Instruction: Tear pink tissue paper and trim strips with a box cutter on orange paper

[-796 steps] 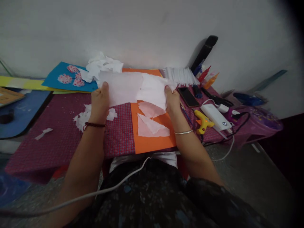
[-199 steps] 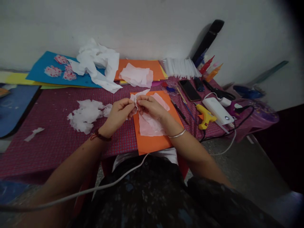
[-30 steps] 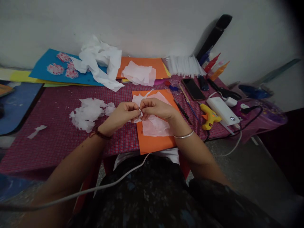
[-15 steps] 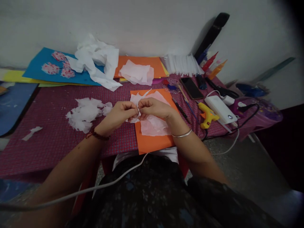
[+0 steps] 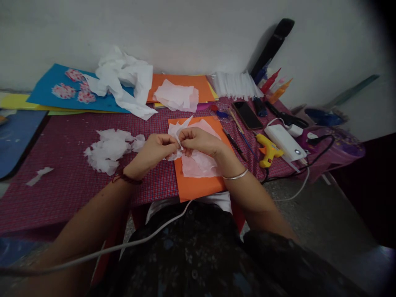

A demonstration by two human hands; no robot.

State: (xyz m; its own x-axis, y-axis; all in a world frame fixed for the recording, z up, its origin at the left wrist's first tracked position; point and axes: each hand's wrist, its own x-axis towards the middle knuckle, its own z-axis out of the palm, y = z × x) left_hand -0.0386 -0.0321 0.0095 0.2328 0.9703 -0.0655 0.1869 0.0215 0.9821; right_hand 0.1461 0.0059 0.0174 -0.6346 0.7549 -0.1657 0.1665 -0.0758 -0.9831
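Observation:
Between my two hands is a crumpled piece of white tissue paper (image 5: 175, 130), pinched from both sides. My left hand (image 5: 161, 147) closes thumb and fingers on its left part. My right hand (image 5: 199, 141) pinches it close by, the fingertips almost meeting. Below them, pale pink tissue sheets (image 5: 198, 167) lie on an orange sheet of paper (image 5: 193, 189). Left of my left hand sits a loose heap of torn white tissue (image 5: 108, 149). The fingers hide part of the held piece.
Along the wall lie a blue sheet (image 5: 43, 88) with red-and-white tissue clumps (image 5: 63, 90), a white tissue tangle (image 5: 123, 76) and more pink tissue (image 5: 176, 95). On the right are a phone (image 5: 246, 114), a yellow glue gun (image 5: 269, 150), a white power bank (image 5: 284, 142) and cables.
Both hands stay pinched on the tissue, nearly in place. More of the white piece now stands up above the fingers. The whole view has shifted slightly.

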